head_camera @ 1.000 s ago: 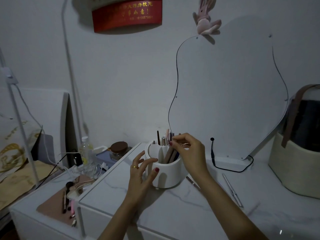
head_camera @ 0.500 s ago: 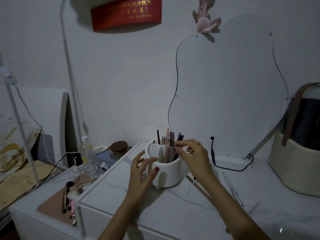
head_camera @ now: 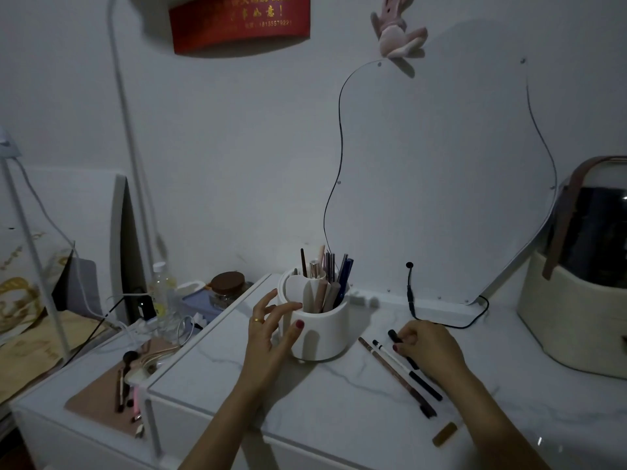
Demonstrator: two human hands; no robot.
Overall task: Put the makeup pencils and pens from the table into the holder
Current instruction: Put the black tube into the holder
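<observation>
Far left, lower side shelf: pink mat (head_camera: 101, 398) w/ a few brushes & small bits on it, clear plastic bottle (head_camera: 163, 300) behind, brown-lidded jar (head_camera: 226, 286) next to that. Red sign (head_camera: 241, 22) on wall up top.

Left hand (head_camera: 271, 334) on the marble table (head_camera: 237, 385), fingers spread & resting against the left side of the white holder (head_camera: 322, 337): thumb on its front wall, fingertips near the rim, steadying more than gripping, not closed round it (gold ring on one finger, red nails). Holder stands upright, center of table, divided inside; approx a dozen pencils/pens (head_camera: 330, 279) already upright in it, mostly in the rear-right compartment, front-left one looks bare.

Right of holder, flat on the table: brown pencil (head_camera: 395, 376) & a white-and-black pen (head_camera: 407, 369), side by side, both angled toward bottom-right. Just beside them a black pen (head_camera: 395, 336), its top end pinched between thumb & fingertips of the right hand (head_camera: 427, 347); hand is curled down over it, rest of pen hidden under the palm. Can't tell if it's off the surface.

Small tan piece (head_camera: 444, 434) near table's front edge. Black cable (head_camera: 412, 293) runs along the base of the wavy mirror (head_camera: 441, 181) behind. Cream case w/ brown strap (head_camera: 576, 300) far right.
</observation>
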